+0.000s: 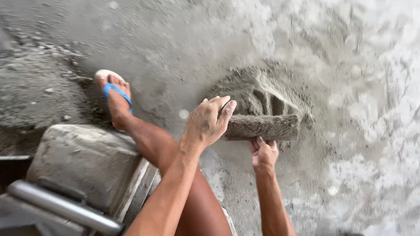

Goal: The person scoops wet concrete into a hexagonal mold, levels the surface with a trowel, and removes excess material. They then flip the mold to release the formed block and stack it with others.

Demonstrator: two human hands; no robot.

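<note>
Grey, sand-crusted and rectangular, a block (262,127) sits low over the ground in the middle of our view, just in front of a loose mound of damp sand (258,89). We hold it at two places. Our left hand (208,122) presses against its near end, fingers together and curled over the top corner, thumb tucked behind. Our right hand (263,154) comes up from underneath, fingertips hooked onto the lower edge of the block; the palm is turned away from us, so we cannot tell how firmly it clamps. The block looks like a mould or a fresh cement brick, though the coating of sand and some blur make that uncertain.

Behind the block, the mound shows scooped hollows in its face. Around it spreads a rough concrete floor (175,39), dusty and mottled pale at the right. To the left, our bare leg stretches out, the foot in a blue flip-flop (114,94) resting on the floor. Nearer us at lower left lies a worn grey slab (83,161), with a metal bar (65,205) crossing below it.
</note>
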